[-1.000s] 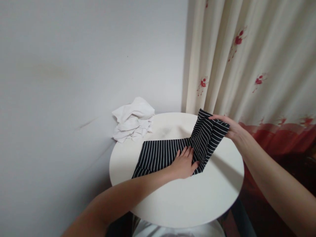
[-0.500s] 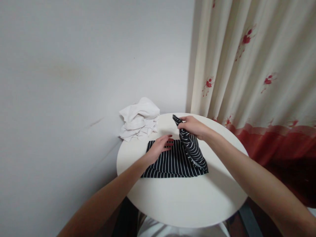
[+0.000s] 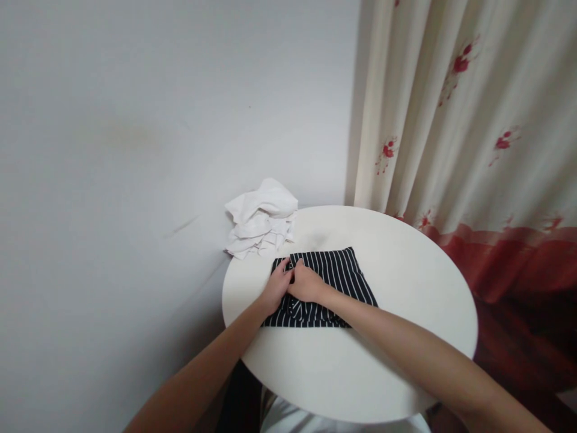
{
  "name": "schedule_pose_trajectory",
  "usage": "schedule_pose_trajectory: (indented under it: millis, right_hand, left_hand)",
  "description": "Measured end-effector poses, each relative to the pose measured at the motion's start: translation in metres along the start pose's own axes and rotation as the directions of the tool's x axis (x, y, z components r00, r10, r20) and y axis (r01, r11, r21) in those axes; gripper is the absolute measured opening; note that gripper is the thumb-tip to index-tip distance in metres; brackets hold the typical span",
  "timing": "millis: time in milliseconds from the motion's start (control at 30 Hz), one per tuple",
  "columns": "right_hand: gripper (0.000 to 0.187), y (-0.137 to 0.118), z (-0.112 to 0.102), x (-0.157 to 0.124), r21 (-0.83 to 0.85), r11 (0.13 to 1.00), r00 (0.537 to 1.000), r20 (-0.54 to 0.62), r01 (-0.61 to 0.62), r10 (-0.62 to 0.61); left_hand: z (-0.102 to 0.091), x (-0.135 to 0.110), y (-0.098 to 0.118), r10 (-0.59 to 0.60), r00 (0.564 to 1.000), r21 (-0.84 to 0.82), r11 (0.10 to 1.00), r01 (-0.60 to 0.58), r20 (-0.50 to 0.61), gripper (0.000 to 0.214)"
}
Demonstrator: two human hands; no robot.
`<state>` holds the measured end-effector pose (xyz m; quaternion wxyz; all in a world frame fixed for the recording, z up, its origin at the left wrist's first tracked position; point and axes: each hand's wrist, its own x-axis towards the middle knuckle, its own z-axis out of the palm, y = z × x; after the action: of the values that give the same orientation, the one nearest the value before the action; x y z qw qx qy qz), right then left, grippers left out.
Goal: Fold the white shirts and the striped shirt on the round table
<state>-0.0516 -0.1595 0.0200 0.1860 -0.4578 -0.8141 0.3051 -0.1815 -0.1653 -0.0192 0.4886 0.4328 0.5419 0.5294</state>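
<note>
A black cloth garment with white stripes [image 3: 336,270] lies folded over on a round white table [image 3: 406,264]. My right hand [image 3: 307,284] is closed on the edge of its folded-over flap, near the left side. Close beside it, almost touching, my left hand [image 3: 276,287] rests on the left part of the cloth with its fingers stretched toward the flap's edge. Both hands cover part of that edge, and the right fingertips are partly hidden.
Crumpled white cloth [image 3: 264,216] lies at the table's back left, against a pale wall [image 3: 180,120]. A cream curtain [image 3: 419,120] with red flowers and a red lower band hangs at the right.
My right hand has carried the raised striped flap leftward and down onto the rest of the garment. My left hand has come down onto the cloth's left part, beside the right hand.
</note>
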Motion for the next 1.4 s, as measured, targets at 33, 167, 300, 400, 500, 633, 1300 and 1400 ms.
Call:
schedule_pose_trajectory:
  millis: [33,167,300,400,500,633,1300,1400]
  right_hand:
    - [0.085,0.003,-0.001,-0.001,0.049,0.999,1.000,0.013,0.025,-0.025]
    - [0.094,0.014,-0.007,-0.006,0.222,0.972,0.991,0.088,0.076,-0.097]
    - [0.067,0.028,-0.026,-0.025,0.351,0.918,0.972,0.073,0.186,-0.225]
    - [0.034,0.049,-0.054,-0.050,0.238,0.921,0.937,-0.241,0.310,-0.253]
    - [0.022,0.083,-0.078,-0.069,0.069,0.941,0.840,-0.476,0.332,-0.261]
    - [0.026,0.130,-0.092,-0.059,0.155,0.953,0.824,-0.550,0.260,-0.135]
    - [0.043,0.134,-0.060,0.029,0.702,0.709,0.963,-0.233,0.073,0.132]
    - [0.044,0.133,-0.060,0.029,0.682,0.728,0.963,-0.237,0.069,0.131]
  left_hand:
    - [0.001,-0.002,-0.001,0.035,0.999,0.042,0.999,-0.034,-0.007,0.076]
    - [0.003,-0.008,0.001,0.166,0.983,0.166,0.970,-0.178,0.083,0.069]
    - [0.002,-0.007,0.001,0.222,0.972,0.301,0.924,-0.235,0.079,0.047]
    - [0.000,-0.006,-0.002,0.216,0.972,0.306,0.922,-0.235,0.095,0.051]
    - [-0.002,-0.006,-0.004,0.126,0.982,0.199,0.968,-0.152,0.140,0.061]
    - [-0.005,-0.008,-0.001,0.043,0.987,-0.011,0.999,-0.042,0.154,0.070]
    - [-0.073,-0.014,0.009,-0.111,0.991,0.122,0.987,0.101,0.079,0.071]
    - [-0.077,-0.012,0.010,-0.019,0.994,0.226,0.974,-0.007,0.109,0.069]
